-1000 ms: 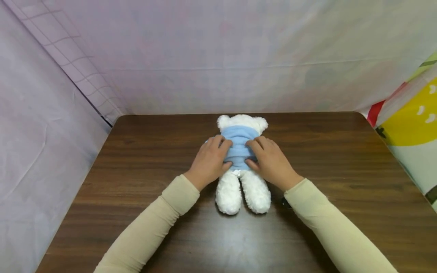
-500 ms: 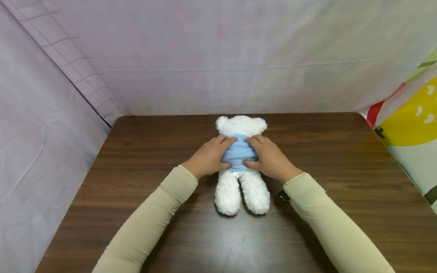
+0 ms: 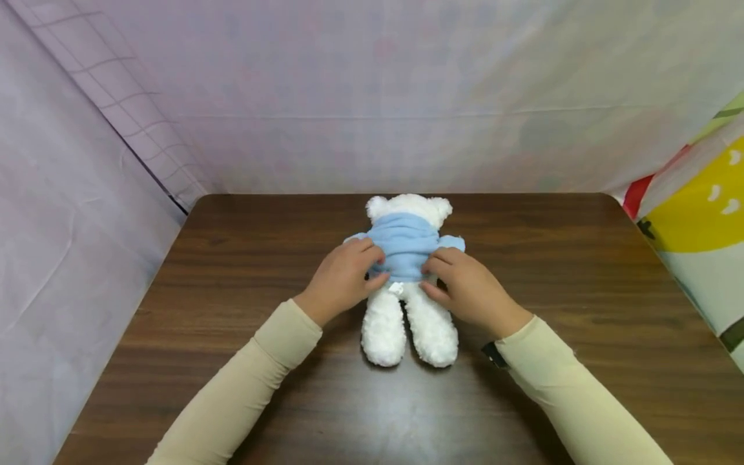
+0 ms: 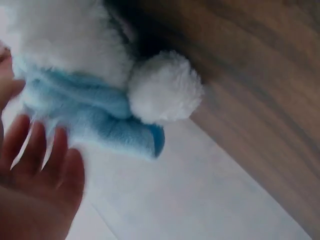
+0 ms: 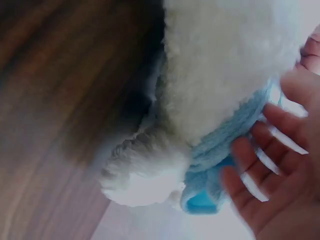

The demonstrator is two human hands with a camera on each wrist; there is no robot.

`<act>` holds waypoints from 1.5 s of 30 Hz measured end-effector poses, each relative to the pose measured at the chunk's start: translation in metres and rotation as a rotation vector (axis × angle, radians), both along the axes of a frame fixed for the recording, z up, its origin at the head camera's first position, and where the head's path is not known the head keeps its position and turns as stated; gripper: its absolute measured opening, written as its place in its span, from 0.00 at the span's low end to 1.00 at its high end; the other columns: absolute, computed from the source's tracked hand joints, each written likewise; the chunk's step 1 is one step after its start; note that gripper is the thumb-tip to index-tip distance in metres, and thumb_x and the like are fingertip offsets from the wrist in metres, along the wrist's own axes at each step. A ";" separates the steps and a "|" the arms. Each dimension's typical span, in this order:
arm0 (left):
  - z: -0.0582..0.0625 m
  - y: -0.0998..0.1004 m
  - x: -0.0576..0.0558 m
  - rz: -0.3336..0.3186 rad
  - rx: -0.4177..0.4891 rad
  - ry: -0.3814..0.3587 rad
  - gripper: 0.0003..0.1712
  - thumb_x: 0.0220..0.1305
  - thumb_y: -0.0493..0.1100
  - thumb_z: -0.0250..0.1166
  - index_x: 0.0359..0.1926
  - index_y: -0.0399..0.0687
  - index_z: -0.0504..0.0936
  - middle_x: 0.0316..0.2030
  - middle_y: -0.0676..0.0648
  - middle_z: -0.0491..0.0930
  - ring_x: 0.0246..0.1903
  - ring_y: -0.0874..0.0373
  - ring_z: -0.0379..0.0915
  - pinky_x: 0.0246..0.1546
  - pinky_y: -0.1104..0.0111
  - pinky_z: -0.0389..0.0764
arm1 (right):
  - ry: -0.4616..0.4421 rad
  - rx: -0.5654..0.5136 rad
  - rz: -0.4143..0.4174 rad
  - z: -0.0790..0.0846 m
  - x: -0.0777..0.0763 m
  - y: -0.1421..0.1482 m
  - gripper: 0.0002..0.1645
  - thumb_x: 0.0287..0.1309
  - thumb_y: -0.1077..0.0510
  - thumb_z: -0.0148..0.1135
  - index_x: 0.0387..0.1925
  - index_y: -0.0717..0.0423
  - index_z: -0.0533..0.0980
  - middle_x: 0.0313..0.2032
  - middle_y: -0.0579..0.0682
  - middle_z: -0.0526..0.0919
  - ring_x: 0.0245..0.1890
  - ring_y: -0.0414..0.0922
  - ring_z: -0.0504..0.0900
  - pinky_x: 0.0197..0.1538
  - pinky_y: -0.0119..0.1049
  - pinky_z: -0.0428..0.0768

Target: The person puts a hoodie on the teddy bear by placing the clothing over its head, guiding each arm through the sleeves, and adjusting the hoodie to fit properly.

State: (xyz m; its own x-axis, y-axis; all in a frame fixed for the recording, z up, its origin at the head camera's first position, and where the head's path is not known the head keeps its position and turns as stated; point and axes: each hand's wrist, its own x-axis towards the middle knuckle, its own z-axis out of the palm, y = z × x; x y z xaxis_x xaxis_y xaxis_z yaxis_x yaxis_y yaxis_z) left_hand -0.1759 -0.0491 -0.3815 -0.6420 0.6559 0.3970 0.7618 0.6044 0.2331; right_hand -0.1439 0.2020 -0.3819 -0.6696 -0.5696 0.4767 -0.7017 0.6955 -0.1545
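Observation:
A white plush bear (image 3: 383,329) in a light blue shirt (image 3: 402,236) lies flat on the table, head toward the far edge, with no face showing. My left hand (image 3: 347,276) is at the shirt's left side near the hem, fingers loosely bent. On the other side, my right hand (image 3: 473,289) lies along the hem with relaxed fingers. Both wrist views show the fingers spread apart close to the blue cloth: left hand (image 4: 42,185), right hand (image 5: 282,165). Whether the fingertips touch the shirt is hard to tell. A fluffy paw (image 4: 165,89) sticks out of a sleeve.
The brown wooden table (image 3: 250,258) extends around the bear. Pale cloth (image 3: 372,97) hangs behind its far edge and at the left. A cloth with a yellow pattern (image 3: 697,219) hangs at the right. A dark band (image 3: 495,355) is at my right wrist.
Both hands have drawn apart from the squeezed middle of the shirt, out and slightly toward me. The shirt has spread flatter, and both blue sleeves now show.

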 end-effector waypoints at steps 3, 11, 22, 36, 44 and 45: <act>-0.003 -0.001 0.003 -0.030 -0.109 -0.020 0.12 0.64 0.48 0.70 0.42 0.46 0.85 0.37 0.51 0.76 0.36 0.58 0.73 0.38 0.67 0.76 | -0.057 0.095 -0.007 -0.003 0.002 0.000 0.16 0.57 0.58 0.73 0.43 0.62 0.81 0.43 0.56 0.79 0.45 0.53 0.78 0.50 0.47 0.77; -0.010 0.002 0.006 -0.049 -0.234 -0.017 0.09 0.69 0.46 0.64 0.40 0.45 0.86 0.39 0.49 0.77 0.39 0.53 0.72 0.43 0.62 0.75 | -0.076 0.148 -0.026 -0.011 0.002 -0.002 0.08 0.59 0.59 0.69 0.38 0.59 0.82 0.39 0.53 0.80 0.43 0.54 0.76 0.49 0.47 0.75; -0.009 0.010 0.008 -0.009 -0.302 -0.144 0.13 0.73 0.48 0.60 0.29 0.51 0.72 0.29 0.52 0.73 0.34 0.54 0.71 0.35 0.63 0.74 | -0.224 0.162 -0.044 -0.012 -0.001 -0.001 0.10 0.63 0.58 0.65 0.26 0.50 0.75 0.25 0.43 0.76 0.27 0.43 0.73 0.31 0.40 0.74; 0.006 0.012 0.013 0.049 0.021 -0.039 0.14 0.65 0.48 0.69 0.42 0.44 0.78 0.36 0.48 0.72 0.34 0.56 0.68 0.33 0.66 0.74 | -0.673 -0.284 -0.308 -0.004 -0.016 0.031 0.30 0.71 0.46 0.55 0.61 0.63 0.63 0.48 0.60 0.79 0.45 0.52 0.79 0.45 0.47 0.77; -0.001 0.018 0.015 0.059 -0.030 -0.031 0.29 0.62 0.54 0.71 0.57 0.44 0.74 0.44 0.44 0.69 0.41 0.52 0.67 0.41 0.64 0.75 | -0.736 -0.294 -0.261 -0.005 -0.016 0.018 0.29 0.66 0.58 0.56 0.64 0.63 0.58 0.47 0.61 0.77 0.39 0.51 0.77 0.39 0.43 0.76; -0.001 0.018 0.015 0.056 -0.019 -0.034 0.30 0.62 0.54 0.71 0.57 0.44 0.74 0.45 0.44 0.69 0.42 0.52 0.67 0.41 0.63 0.75 | -0.729 -0.311 -0.262 -0.004 -0.014 0.017 0.27 0.66 0.60 0.55 0.62 0.62 0.59 0.46 0.61 0.77 0.37 0.51 0.76 0.37 0.43 0.76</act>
State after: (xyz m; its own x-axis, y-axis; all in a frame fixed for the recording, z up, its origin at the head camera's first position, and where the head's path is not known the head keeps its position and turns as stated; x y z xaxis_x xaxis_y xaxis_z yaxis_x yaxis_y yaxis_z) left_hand -0.1610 -0.0312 -0.3829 -0.6908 0.6257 0.3623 0.7184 0.6506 0.2461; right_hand -0.1583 0.2195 -0.3854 -0.9637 -0.2666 -0.0177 -0.1729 0.6729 -0.7192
